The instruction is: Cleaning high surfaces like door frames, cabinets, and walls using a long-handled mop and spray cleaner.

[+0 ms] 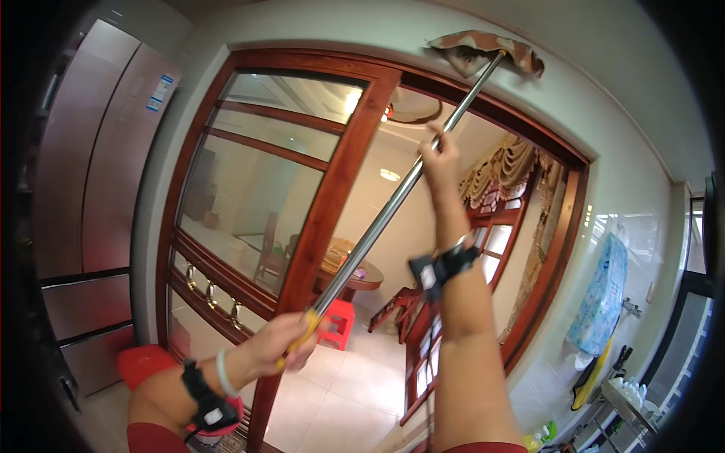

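Observation:
A long metal pole slants up to the right across the view. A brown-and-white patterned cloth covers its top end and lies against the pale wall above the wooden door frame. Low on the pole, my left hand is closed around the yellow handle end. Higher up, my right hand grips the metal shaft, its arm stretched upward. A dark strapped device is on each wrist, and a pale bangle is on the left one.
A glazed wooden sliding door fills the left of the doorway; a refrigerator stands further left. Beyond the opening are a round table and a red plastic stool. On the right, a blue patterned cloth item hangs above a dish rack.

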Tool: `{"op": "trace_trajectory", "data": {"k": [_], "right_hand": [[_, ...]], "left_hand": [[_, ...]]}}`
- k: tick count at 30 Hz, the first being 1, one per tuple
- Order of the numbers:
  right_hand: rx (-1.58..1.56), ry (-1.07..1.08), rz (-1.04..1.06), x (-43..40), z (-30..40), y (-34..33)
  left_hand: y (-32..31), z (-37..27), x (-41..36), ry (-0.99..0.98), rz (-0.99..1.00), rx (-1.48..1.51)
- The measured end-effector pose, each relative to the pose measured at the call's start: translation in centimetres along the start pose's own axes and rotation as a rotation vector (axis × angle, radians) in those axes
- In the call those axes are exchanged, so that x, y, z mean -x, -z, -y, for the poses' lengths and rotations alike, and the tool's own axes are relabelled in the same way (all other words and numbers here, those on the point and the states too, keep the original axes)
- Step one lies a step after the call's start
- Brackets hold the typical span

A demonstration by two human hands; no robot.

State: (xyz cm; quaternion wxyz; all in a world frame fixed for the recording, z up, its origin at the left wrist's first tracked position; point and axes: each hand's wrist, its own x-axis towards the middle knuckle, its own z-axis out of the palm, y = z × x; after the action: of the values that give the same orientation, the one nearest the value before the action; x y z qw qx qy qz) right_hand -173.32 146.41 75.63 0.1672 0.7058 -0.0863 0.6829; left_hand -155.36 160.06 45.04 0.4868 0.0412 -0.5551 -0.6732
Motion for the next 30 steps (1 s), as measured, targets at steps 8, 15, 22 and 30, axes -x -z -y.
{"op": "trace_trajectory", "data": {"k": [8, 15, 22, 30], "right_hand": [[-0.207, -0.045, -0.031, -3.4, -0.1, -4.8], [-0.202, -0.192, 0.105, 9.0, 9.0, -13.8], [-0.004, -0.234, 0.127, -4.3, 5.0, -17.8], [-0.061, -0.109, 0.095, 3.5, 6.8, -22.3]], "left_hand": [[0.6, -5.5, 1.4, 0.017, -0.054, -0.036], [8.3, -0.4, 13.4, 0.113, -0.190, 0.073], [5.5, -11.0, 7.3, -0.067, -0.195, -0.151], [10.8, -8.7, 13.2, 0.097, -0.360, -0.189]]}}
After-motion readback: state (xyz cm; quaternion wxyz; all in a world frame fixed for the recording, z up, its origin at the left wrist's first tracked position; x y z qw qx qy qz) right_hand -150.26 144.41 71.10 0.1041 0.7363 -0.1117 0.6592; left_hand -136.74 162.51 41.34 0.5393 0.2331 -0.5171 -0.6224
